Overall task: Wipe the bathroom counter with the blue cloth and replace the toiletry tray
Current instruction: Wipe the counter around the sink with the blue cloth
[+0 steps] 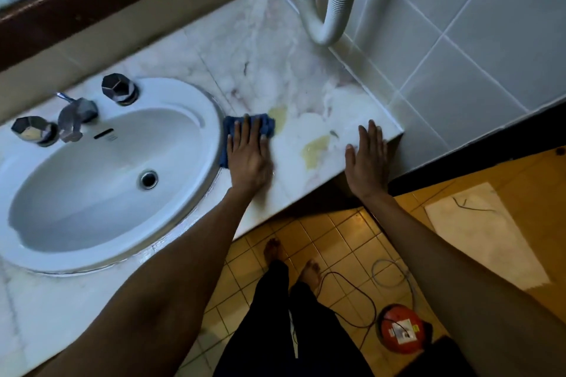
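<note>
The blue cloth [267,125] lies flat on the white marble counter [275,70], just right of the sink rim. My left hand [248,159] presses down on the cloth, fingers spread, covering most of it. My right hand [367,156] rests palm down on the counter's front right corner, holding nothing. Yellowish stains [315,148] mark the marble between the two hands. No toiletry tray is in view.
A white oval sink [183,187] with a chrome tap [75,116] and two knobs fills the left. A white ribbed hose [324,21] hangs by the tiled wall at the counter's right. Below are my bare feet, cables, a red round device [399,332] and white paper [481,236].
</note>
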